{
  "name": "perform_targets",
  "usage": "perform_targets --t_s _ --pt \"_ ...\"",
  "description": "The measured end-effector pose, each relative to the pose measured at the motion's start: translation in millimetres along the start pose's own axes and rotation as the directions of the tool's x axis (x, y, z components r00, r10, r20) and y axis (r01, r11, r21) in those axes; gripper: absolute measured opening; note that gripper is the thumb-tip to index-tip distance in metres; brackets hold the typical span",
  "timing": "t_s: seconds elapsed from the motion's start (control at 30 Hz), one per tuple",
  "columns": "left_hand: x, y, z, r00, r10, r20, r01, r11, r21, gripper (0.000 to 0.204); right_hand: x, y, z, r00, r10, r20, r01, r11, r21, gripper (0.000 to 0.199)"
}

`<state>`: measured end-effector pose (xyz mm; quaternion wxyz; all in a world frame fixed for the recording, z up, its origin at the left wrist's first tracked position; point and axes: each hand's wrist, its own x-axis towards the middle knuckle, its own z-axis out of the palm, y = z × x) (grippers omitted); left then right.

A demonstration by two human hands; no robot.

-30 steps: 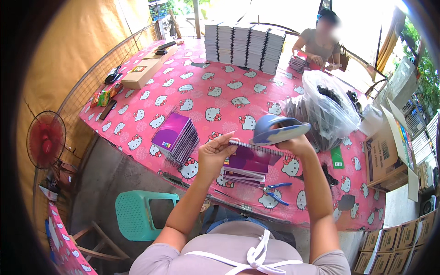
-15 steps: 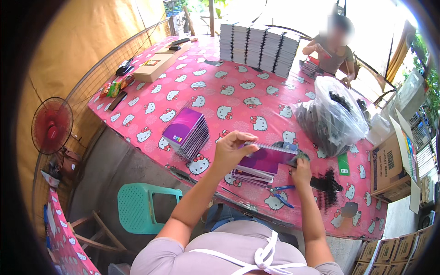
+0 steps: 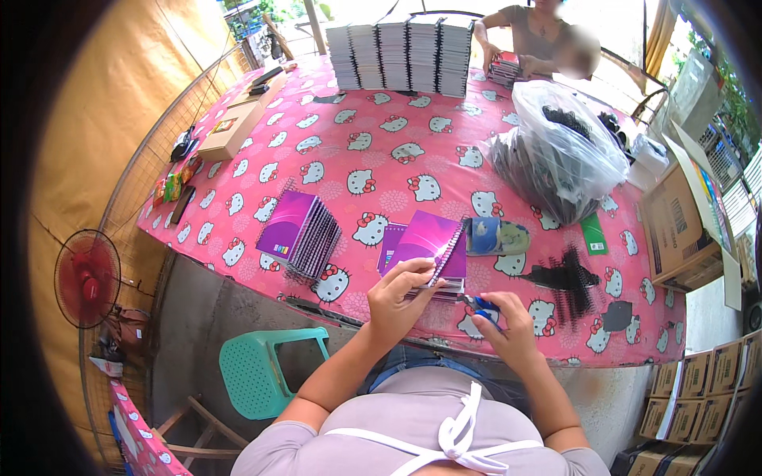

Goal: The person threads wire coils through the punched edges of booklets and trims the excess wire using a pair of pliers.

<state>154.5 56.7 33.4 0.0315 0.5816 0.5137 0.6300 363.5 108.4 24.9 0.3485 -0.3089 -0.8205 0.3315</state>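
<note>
A purple spiral notebook [image 3: 432, 238] is pinched at its near end by my left hand [image 3: 401, 297], its wire spine slanting along the right side. Under it lie more purple notebooks [image 3: 390, 242], partly hidden by the held one and my fingers. My right hand [image 3: 512, 325] is closed around blue-handled pliers [image 3: 486, 308], whose jaws point at the near end of the spine. Just beyond the spine lies a blue and yellowish patterned flat piece [image 3: 496, 236]. To the left stands a neat stack of purple spiral notebooks [image 3: 295, 230].
Loose black coils [image 3: 565, 278] and a green card [image 3: 592, 234] lie right. Behind them sits a clear plastic bag [image 3: 556, 159] of black coils, beside an open carton [image 3: 683, 230]. Tall notebook stacks [image 3: 397, 55] stand far back; another person [image 3: 532, 40] handles small red books. A green stool [image 3: 262, 373] stands left.
My right hand has left the notebook and picked up the pliers. The notebook has turned so its spine runs along the right. My left hand has shifted down to the spine's near end.
</note>
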Motion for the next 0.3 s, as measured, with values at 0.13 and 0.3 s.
perform_targets --t_s 0.13,0.3 --pt "1 3 1 1.0 0.023 0.017 -0.022 1.0 -0.01 0.02 23 -41 1 0.977 -0.205 -0.052 0.191 0.962 -0.196 0.037" --pt "-2 -3 -2 0.998 0.065 0.013 -0.065 0.998 -0.027 0.02 29 -51 0 0.922 0.29 0.257 -0.344 0.918 0.196 0.039"
